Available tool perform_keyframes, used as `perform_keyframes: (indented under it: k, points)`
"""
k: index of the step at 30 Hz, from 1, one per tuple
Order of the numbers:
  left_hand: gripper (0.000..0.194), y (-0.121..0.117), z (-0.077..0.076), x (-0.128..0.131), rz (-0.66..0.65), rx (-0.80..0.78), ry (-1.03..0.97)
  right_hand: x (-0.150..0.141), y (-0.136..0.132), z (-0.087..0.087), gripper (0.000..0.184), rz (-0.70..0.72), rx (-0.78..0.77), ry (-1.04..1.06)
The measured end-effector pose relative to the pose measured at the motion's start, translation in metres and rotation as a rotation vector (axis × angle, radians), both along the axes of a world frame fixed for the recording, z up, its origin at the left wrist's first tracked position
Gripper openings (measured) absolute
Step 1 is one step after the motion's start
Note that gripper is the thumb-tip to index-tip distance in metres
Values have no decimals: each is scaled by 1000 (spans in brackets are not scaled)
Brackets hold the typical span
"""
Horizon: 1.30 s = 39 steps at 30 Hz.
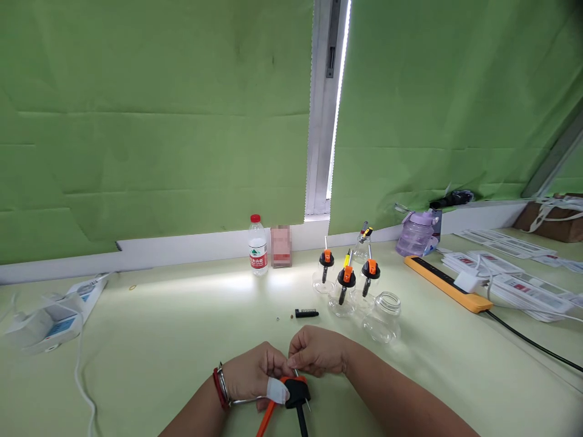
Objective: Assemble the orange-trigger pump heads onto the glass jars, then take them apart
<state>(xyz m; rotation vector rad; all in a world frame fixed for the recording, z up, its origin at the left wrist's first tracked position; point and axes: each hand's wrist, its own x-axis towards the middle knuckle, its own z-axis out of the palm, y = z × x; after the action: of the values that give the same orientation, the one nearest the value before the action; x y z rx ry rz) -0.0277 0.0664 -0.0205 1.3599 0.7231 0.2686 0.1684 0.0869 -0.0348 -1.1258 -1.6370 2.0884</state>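
My left hand (pixel 255 376), with white tape on its thumb, is closed around an orange-and-black plastic tool (pixel 297 391). The tool has a black head, one orange leg and one black leg pointing toward me. A short metal pin or tube rises from its top. At that metal tip the fingers of my right hand (pixel 316 352) are pinched together; whatever they grip is too small to make out. Beyond my hands lies a black plastic piece with a spring (pixel 306 313), beside a tiny brown bit (pixel 292 316) and a small ring (pixel 277 318).
Several clear jars with black-and-orange tops (pixel 346 278) stand right of centre, near an open glass jar (pixel 383 315). A water bottle (pixel 258 246) and a pink box (pixel 281 247) are at the back. An orange power strip (pixel 449 284) lies right, a white one (pixel 64 312) left.
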Motion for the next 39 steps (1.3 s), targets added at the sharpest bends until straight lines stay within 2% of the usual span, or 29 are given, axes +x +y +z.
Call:
perform_keyframes:
  k: [3, 6, 9, 11, 13, 16, 18, 20, 23, 25, 27, 29, 31, 32, 35, 39]
  points:
    - [29, 2, -1, -6, -44, -10, 5, -5, 1, -3, 18, -55, -78, 66]
    - [36, 2, -6, -9, -138, -41, 24, -12, 6, -5, 22, -223, -16, 132]
    - [45, 3, -10, -10, -178, -97, 12, -19, 10, -8, 23, -485, 273, 183]
    - [45, 4, -10, -12, -91, -116, -45, -24, 10, -10, 18, -535, 529, 104]
    - [43, 7, -9, -16, 52, -108, -133, -29, 7, -11, 13, -425, 798, -100]
    - [40, 12, -7, -24, 313, -94, -326, -37, 3, -15, 16, -158, 1134, -461]
    - [40, 17, -7, -28, 507, -89, -475, -41, 3, -18, 18, -45, 1243, -610]
    - [38, 22, -8, -31, 644, -68, -578, -44, 5, -21, 22, -5, 1288, -659]
    - [31, 29, -13, -32, 734, -20, -600, -43, 7, -21, 22, -37, 1253, -596]
    - [26, 33, -16, -31, 770, 31, -537, -41, 6, -20, 22, -148, 1172, -476]
    - [24, 33, -18, -27, 775, 98, -442, -39, 5, -19, 26, -303, 1000, -295]
    - [25, 31, -17, -21, 742, 169, -347, -39, 4, -18, 32, -416, 739, -88]
    - [25, 28, -15, -14, 694, 228, -271, -38, 6, -18, 34, -450, 509, 66]
    - [26, 26, -14, -11, 674, 247, -243, -36, 7, -17, 33, -460, 447, 108]
    - [28, 27, -13, -9, 717, 288, -200, -26, 15, -9, 30, -593, 415, 154]
    - [31, 38, -20, -22, 956, 362, -12, -5, 24, 6, 32, -881, 423, 241]
